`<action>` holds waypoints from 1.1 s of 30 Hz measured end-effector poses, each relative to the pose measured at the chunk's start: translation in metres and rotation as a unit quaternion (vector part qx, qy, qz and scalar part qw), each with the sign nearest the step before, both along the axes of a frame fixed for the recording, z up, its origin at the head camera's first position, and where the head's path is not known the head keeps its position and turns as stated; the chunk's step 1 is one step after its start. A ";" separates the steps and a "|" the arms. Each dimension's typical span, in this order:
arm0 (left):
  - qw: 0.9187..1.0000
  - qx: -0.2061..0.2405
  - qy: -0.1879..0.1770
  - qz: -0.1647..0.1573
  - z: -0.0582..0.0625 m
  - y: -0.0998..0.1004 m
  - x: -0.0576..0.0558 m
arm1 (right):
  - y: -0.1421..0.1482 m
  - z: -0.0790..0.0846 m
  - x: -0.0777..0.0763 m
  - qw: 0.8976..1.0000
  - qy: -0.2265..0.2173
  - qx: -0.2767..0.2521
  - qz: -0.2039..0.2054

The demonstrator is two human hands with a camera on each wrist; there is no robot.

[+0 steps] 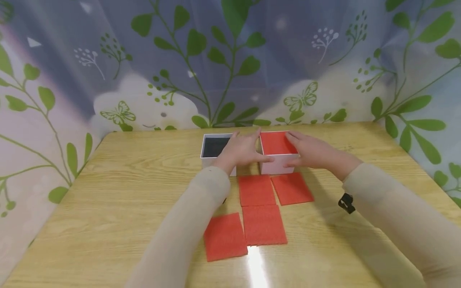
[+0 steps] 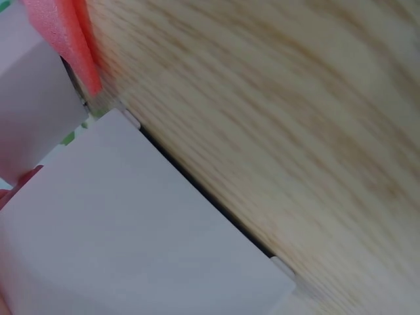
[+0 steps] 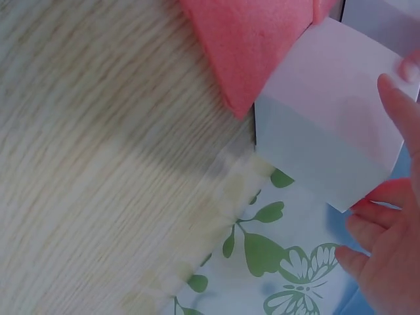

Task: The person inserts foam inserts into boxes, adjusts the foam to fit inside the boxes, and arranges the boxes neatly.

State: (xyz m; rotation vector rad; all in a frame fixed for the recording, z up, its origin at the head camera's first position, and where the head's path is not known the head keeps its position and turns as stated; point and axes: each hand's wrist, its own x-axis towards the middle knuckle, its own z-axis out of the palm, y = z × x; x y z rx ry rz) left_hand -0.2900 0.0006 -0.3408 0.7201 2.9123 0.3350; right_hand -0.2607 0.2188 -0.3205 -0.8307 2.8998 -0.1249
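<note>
Two white square boxes stand side by side at the back of the table. The right white box (image 1: pixel 279 160) shows red at its top, and both hands are around it. My left hand (image 1: pixel 242 149) lies along its left side, thumb across the front face and fingers near the back left corner. My right hand (image 1: pixel 312 151) grips the right side, thumb on the front and fingers at the rim. The left white box (image 1: pixel 207 161) has a dark interior and is partly hidden by my left hand. Several red felt squares (image 1: pixel 264 225) lie in front.
The wooden table (image 1: pixel 108 208) ends at the back against a curtain (image 1: pixel 259 80) printed with leaves and butterflies. One red square (image 1: pixel 292 189) lies close before the right box. A small black piece (image 1: pixel 346 203) shows at the right sleeve.
</note>
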 end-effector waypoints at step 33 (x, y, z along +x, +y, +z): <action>1.000 0.000 -0.004 -0.002 0.000 -0.001 -0.001 | -0.016 0.003 -0.006 0.999 0.021 0.018 0.030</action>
